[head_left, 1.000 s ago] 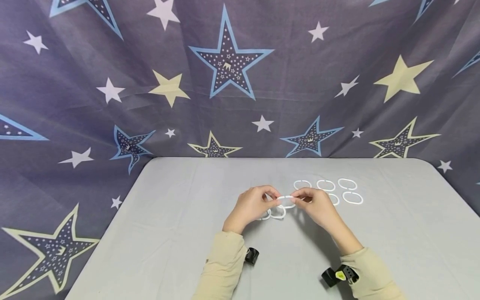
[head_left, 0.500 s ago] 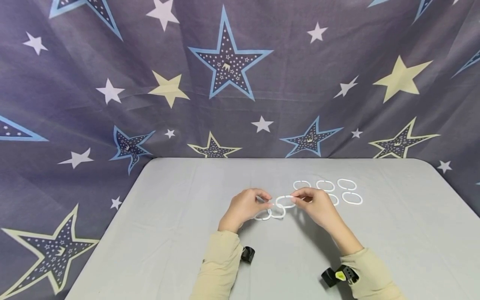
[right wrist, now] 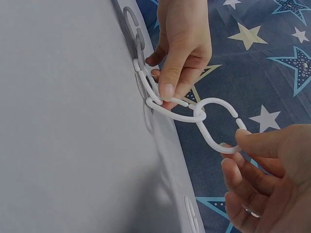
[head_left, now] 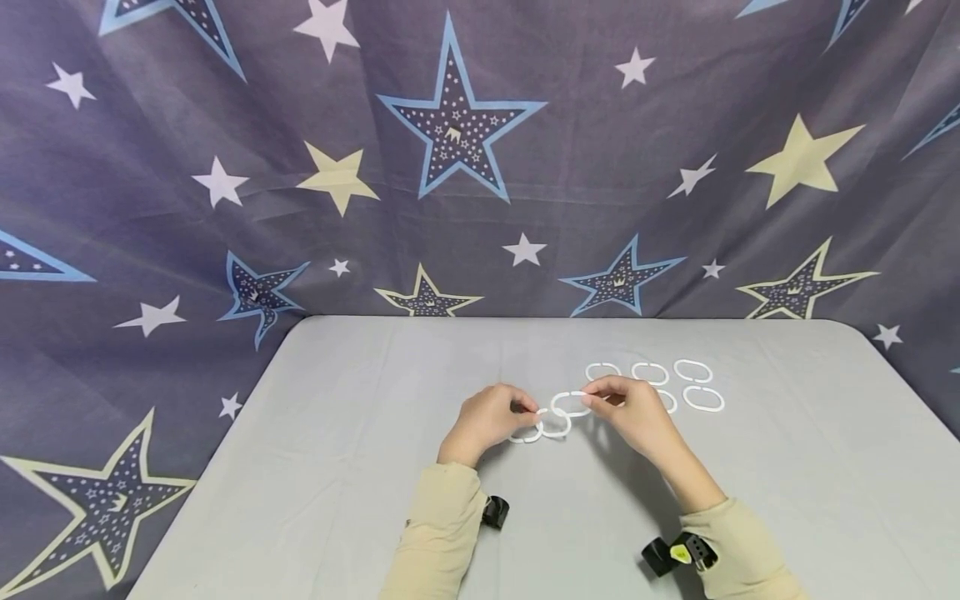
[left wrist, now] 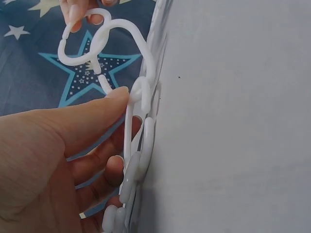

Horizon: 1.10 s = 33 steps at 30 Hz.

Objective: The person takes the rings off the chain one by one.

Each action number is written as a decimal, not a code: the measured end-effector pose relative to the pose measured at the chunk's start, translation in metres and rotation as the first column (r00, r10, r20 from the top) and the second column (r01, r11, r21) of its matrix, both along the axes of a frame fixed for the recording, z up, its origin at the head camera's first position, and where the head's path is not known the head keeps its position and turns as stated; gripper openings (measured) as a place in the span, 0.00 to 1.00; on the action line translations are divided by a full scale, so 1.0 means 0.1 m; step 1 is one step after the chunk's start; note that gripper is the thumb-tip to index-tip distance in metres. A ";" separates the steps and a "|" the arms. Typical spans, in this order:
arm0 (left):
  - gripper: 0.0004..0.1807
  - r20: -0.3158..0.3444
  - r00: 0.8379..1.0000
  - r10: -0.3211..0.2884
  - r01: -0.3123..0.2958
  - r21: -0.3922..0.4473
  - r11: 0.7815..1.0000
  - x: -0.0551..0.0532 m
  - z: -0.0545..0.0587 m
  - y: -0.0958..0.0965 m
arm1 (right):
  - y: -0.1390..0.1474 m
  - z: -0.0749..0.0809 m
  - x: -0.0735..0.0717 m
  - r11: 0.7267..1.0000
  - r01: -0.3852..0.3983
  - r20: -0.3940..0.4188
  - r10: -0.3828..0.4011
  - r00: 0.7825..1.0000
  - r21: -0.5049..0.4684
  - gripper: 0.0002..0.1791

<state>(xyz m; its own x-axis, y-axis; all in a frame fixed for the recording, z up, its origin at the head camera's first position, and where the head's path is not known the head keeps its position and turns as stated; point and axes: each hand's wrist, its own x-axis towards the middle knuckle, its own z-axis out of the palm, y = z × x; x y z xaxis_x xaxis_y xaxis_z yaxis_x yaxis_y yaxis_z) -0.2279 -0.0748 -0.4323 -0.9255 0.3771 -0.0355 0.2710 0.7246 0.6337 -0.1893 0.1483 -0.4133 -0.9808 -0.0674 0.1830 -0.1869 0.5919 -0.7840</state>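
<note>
My right hand [head_left: 636, 414] pinches the end link [right wrist: 210, 141] of a white chain; my left hand [head_left: 486, 419] pinches the adjoining link [left wrist: 140, 41]. The chain is over a pale grey worktop [head_left: 337, 433]. Loose links [head_left: 652, 384] lie beyond my right hand. Star-printed cloth [head_left: 420, 233] borders the far edge.

- Linked rings [head_left: 555, 436] stretch between left hand [head_left: 487, 423] and right hand [head_left: 637, 417].
- Loose rings [head_left: 705, 410] lie farther right on the table [head_left: 337, 467] (some partly behind the right hand).
- A curtain [head_left: 570, 167] hangs behind the table.
</note>
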 end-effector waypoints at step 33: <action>0.05 -0.052 0.999 -0.012 0.019 0.131 0.991 -0.03 0.07 -0.07 | -0.05 0.14 -0.21 0.938 -0.172 -0.196 0.238 0.951 0.300 0.03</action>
<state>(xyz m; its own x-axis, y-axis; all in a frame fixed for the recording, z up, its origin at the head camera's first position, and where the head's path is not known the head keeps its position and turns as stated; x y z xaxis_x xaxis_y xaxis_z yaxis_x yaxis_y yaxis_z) -0.2313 -0.0822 -0.4258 -0.9189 0.3897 0.0622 0.3156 0.6312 0.7085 -0.2100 0.1429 -0.3994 -0.8747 -0.3423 0.3431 -0.4802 0.7083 -0.5173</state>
